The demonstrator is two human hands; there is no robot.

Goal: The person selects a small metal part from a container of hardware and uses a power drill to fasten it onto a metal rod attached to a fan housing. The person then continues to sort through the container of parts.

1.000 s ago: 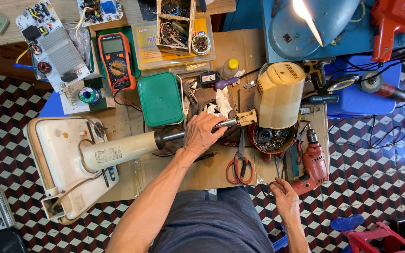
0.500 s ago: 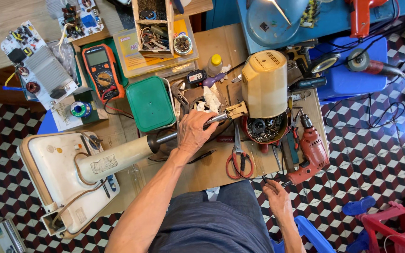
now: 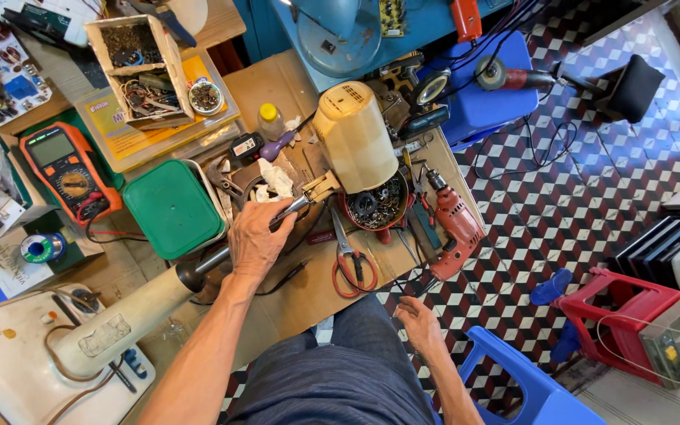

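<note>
Meanwhile, left hand [image 3: 257,236] clenched around the fan's metal pole [image 3: 277,216], right hand [image 3: 419,323] released, low beside the thigh.

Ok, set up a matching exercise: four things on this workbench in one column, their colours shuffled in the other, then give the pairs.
Things:
1. lidded box
2. power drill
3. multimeter
4. fan motor housing

Colours:
A. cream
B. orange and black
C. green
D. red

Pairs: 1-C, 2-D, 3-B, 4-A

The left hand holds the fan's metal pole; the right hand hangs free below the bench.
</note>
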